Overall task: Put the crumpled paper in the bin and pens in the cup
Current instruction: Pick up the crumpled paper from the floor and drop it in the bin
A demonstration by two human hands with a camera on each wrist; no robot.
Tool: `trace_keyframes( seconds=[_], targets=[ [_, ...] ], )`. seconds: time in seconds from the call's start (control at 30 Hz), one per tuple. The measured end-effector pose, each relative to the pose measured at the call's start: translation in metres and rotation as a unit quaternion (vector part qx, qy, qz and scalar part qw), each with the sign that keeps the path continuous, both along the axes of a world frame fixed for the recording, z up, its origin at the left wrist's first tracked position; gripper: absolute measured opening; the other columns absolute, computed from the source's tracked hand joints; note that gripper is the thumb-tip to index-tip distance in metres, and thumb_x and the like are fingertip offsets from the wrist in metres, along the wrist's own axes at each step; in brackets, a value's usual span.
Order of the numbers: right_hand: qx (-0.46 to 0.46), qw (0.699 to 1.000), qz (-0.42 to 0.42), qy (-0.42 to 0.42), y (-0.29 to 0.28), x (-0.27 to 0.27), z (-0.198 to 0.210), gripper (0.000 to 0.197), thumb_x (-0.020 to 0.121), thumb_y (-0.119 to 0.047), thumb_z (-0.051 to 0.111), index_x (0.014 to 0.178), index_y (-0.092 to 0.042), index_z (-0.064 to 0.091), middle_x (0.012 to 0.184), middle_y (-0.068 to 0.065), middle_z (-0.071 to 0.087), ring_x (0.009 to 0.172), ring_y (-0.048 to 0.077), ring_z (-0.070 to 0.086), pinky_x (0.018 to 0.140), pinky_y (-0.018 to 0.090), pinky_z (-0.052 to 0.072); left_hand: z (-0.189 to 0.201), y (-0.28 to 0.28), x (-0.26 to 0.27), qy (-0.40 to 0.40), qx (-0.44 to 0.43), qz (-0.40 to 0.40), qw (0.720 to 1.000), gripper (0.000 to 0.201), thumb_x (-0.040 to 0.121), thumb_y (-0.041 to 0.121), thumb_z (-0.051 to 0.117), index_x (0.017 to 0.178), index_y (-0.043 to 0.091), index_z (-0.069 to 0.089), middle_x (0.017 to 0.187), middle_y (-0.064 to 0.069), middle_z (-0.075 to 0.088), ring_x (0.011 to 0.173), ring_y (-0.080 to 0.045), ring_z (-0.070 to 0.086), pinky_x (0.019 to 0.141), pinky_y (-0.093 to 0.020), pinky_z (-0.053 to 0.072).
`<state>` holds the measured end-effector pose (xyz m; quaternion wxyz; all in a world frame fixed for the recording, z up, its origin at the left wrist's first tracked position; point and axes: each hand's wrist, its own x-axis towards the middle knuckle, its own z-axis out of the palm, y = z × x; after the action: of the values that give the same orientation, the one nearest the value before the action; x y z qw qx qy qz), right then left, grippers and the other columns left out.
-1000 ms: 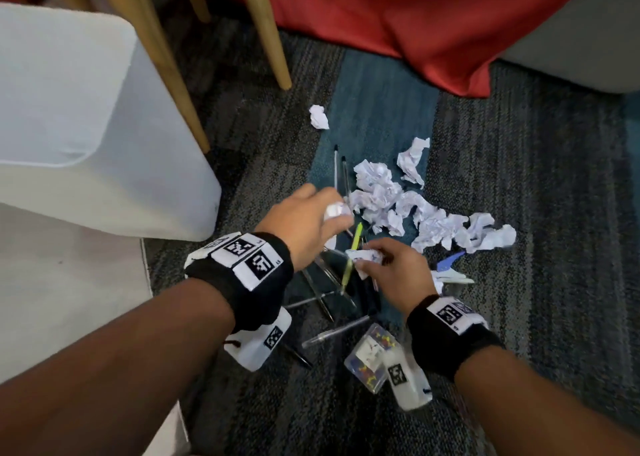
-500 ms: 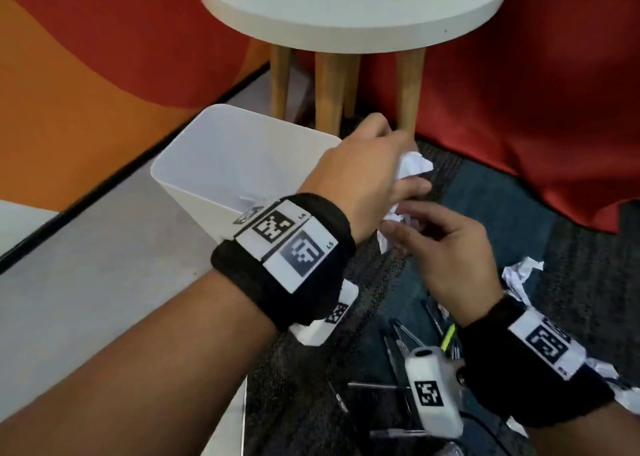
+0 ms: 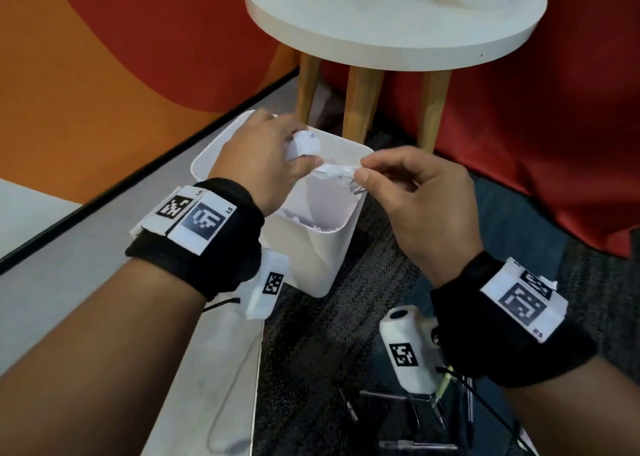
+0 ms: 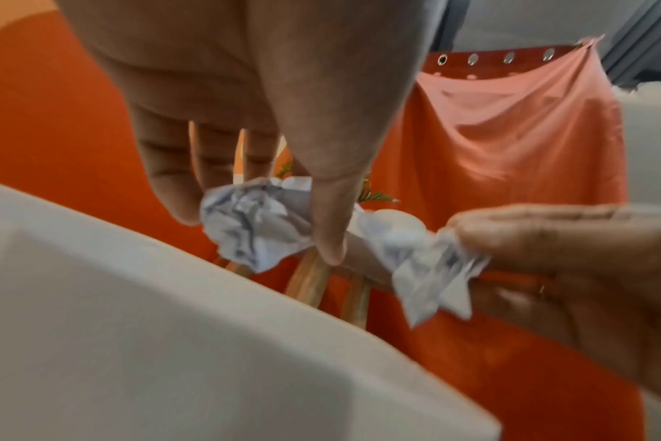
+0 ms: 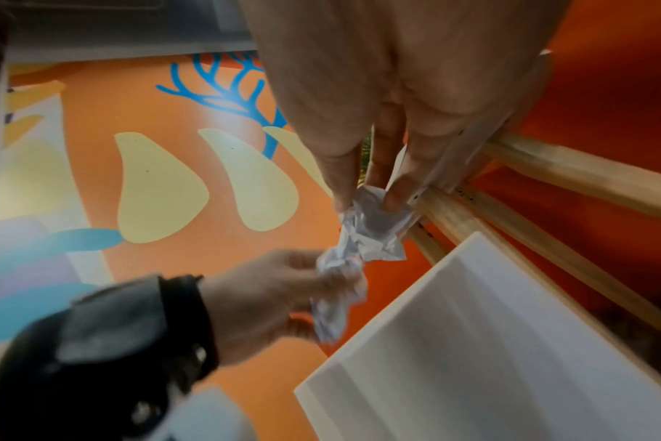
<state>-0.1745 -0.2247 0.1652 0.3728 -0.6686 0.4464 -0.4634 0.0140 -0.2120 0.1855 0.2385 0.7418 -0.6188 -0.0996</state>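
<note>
Head view has both hands up over the white square plastic bin (image 3: 332, 244), each with its own bit of paper. Left hand (image 3: 259, 164) is curled around a crumpled white paper ball (image 3: 304, 143), thumb and fingers wrapped on it, right above the bin's far-left corner. Right hand (image 3: 419, 206) is pinching a second scrunched white paper wad (image 3: 337, 173) between thumb and fingertips, and that wad sits between the two hands, over the bin's opening. The two papers look like they touch or nearly touch; can't really tell which, since the wrist views are blurry there.

Left wrist cam shows the ball (image 4: 253, 223) held at the fingertips with the bin's rim (image 4: 170, 343) just below. Right wrist cam shows the wad (image 5: 370, 226) hanging down from the pinch, bin wall (image 5: 510, 358) below and to the right of it.

Down inside the bin there's some more white crumpled paper (image 3: 311, 225) at the bottom. Past the hands stands a round white side table with wooden legs (image 3: 381, 39), red curtain (image 3: 536, 161) behind it. Back near the right wrist, a few pens (image 3: 408, 407) lie on the dark carpet (image 3: 329, 351), well apart from the bin.
</note>
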Motion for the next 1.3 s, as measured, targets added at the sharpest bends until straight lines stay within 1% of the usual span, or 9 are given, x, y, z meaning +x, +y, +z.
trace_keyframes(
  seconds=[0.2,0.37,0.43,0.53,0.6,0.77,0.97,1.13,1.3],
  targets=[
    [-0.048,0.999,0.020,0.005,-0.001,0.012,0.005,0.008,0.082,-0.016,0.075,0.090,-0.019,0.074,0.090,-0.001,0.069,0.076,0.005,0.067,0.071,0.014,0.051,-0.027,0.008,0.008,-0.043,0.163,-0.005,0.986,0.058,0.077,0.042,0.074,0.129,0.031,0.051,0.122,0.001,0.058,0.108,-0.023,0.056,0.089,-0.035,0.045],
    [-0.055,0.998,0.014,0.039,-0.005,0.019,-0.003,0.006,0.082,-0.017,0.075,0.087,-0.021,0.074,0.088,-0.005,0.066,0.073,0.005,0.065,0.068,0.011,0.049,-0.014,0.007,0.007,-0.069,0.106,0.008,0.992,0.038,0.087,0.033,0.064,0.123,0.032,0.055,0.117,0.004,0.063,0.105,-0.022,0.058,0.094,-0.043,0.046],
    [-0.040,0.997,0.021,0.056,-0.009,0.021,-0.005,0.007,0.080,-0.019,0.076,0.087,-0.020,0.074,0.088,-0.006,0.066,0.074,0.005,0.062,0.072,0.014,0.051,-0.006,0.008,0.006,-0.060,0.075,0.015,0.995,0.031,0.089,0.030,0.060,0.119,0.034,0.058,0.112,0.006,0.064,0.102,-0.020,0.059,0.092,-0.042,0.048],
    [-0.008,0.990,0.058,0.131,-0.010,0.014,-0.008,0.015,0.082,-0.031,0.074,0.095,-0.024,0.075,0.096,-0.012,0.068,0.084,-0.001,0.058,0.081,0.005,0.041,0.009,0.012,-0.006,-0.057,0.017,-0.006,0.998,0.025,0.089,0.026,0.058,0.113,0.034,0.061,0.108,0.008,0.065,0.097,-0.019,0.060,0.087,-0.038,0.048],
    [-0.006,0.992,0.048,0.120,-0.006,-0.005,-0.011,0.017,0.087,-0.034,0.069,0.098,-0.022,0.074,0.098,-0.012,0.071,0.094,0.001,0.060,0.088,0.016,0.045,0.017,0.015,-0.025,-0.039,-0.020,-0.039,0.998,0.023,0.089,0.023,0.056,0.109,0.032,0.063,0.105,0.007,0.065,0.093,-0.018,0.061,0.083,-0.036,0.048],
    [0.042,0.990,-0.046,0.126,0.014,-0.088,-0.054,0.009,0.091,-0.025,0.064,0.093,-0.021,0.072,0.085,-0.011,0.071,0.081,-0.001,0.062,0.075,0.010,0.046,0.015,0.027,-0.085,0.038,-0.069,-0.149,0.986,0.023,0.085,0.026,0.049,0.103,0.030,0.063,0.096,0.004,0.067,0.090,-0.020,0.064,0.085,-0.049,0.051],
    [0.194,0.937,-0.127,0.261,0.057,-0.214,-0.130,0.009,0.090,-0.026,0.065,0.093,-0.022,0.073,0.084,-0.006,0.072,0.078,0.008,0.064,0.073,0.018,0.047,-0.022,0.033,-0.161,0.052,-0.019,-0.271,0.961,0.028,0.082,0.026,0.048,0.103,0.025,0.066,0.088,0.002,0.066,0.083,-0.021,0.062,0.083,-0.043,0.053],
    [0.338,0.854,-0.135,0.372,0.108,-0.293,-0.194,0.008,0.089,-0.023,0.064,0.095,-0.026,0.070,0.086,-0.002,0.070,0.085,0.017,0.066,0.073,0.024,0.047,-0.076,0.051,-0.214,0.029,0.065,-0.360,0.930,0.021,0.083,0.025,0.051,0.099,0.030,0.065,0.088,0.006,0.063,0.083,-0.022,0.062,0.077,-0.039,0.052],
    [0.410,0.807,-0.105,0.412,0.142,-0.318,-0.239,0.042,0.086,-0.024,0.070,0.126,-0.027,0.058,0.127,0.007,0.059,0.113,0.027,0.058,0.095,0.037,0.048,-0.139,0.065,-0.252,0.012,0.171,-0.387,0.906,0.018,0.090,0.022,0.053,0.100,0.032,0.063,0.095,0.006,0.061,0.091,-0.024,0.061,0.079,-0.040,0.052]
  ],
)
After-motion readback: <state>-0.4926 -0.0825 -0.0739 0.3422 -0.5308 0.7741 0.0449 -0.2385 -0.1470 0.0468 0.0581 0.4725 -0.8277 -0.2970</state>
